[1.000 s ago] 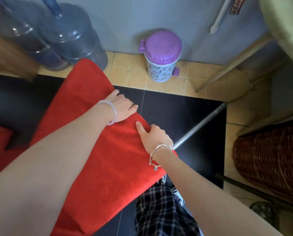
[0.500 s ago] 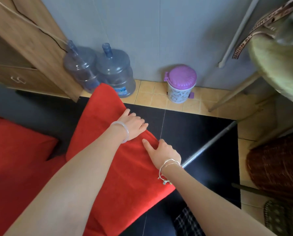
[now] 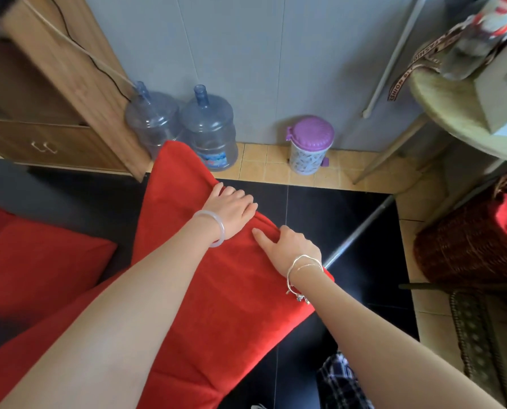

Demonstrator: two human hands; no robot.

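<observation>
Evidently the long red folded cloth (image 3: pixel 216 290) slants over the glossy black floor tiles (image 3: pixel 349 202) so that its right edge can be gathered, and both hands sit side by side on that edge. Its nap looks thick and soft, and its far corner is rounded. Beyond the cloth's far end stand two clear blue plastic water jugs (image 3: pixel 208 128), smooth and barrel-shaped. Right of them is a small purple-lidded patterned bin (image 3: pixel 309 146). The left hand (image 3: pixel 231 208) curls its fingers over the cloth's edge. The right hand (image 3: pixel 293 246), nearer along it, grips the fold with its thumb flat on top.

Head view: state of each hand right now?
Left hand: fingers curled over the edge of the red cushion, holding it.
Right hand: gripping the same edge, thumb on top.
</observation>
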